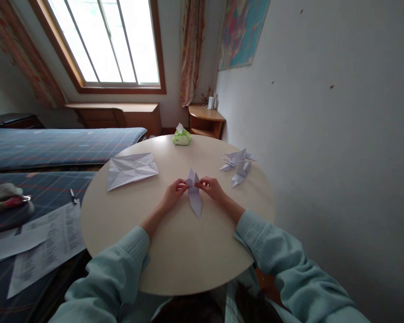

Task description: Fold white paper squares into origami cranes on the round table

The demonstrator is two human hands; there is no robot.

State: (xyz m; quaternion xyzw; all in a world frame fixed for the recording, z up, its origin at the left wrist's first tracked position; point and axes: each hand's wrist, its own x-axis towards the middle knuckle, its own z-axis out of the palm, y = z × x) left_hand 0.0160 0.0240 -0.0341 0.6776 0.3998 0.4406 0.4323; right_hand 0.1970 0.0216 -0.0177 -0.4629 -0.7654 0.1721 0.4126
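Note:
A folded white paper piece (195,202) is held over the middle of the round table, its long pointed flap toward me and two points standing up at the far end. My left hand (175,192) pinches its left side between thumb and fingers. On the opposite side, my right hand (212,186) is closed on the paper's right edge. Several folded paper cranes (239,163) lie in a cluster to the right of my right hand. An opened, creased sheet of paper (133,169) rests left of my left hand.
A green tissue pack (182,137) stands near the far edge of the round table (175,260). Printed sheets (50,244) and a pen (73,196) lie on the checked bed at left. A wall (340,157) rises close on the right.

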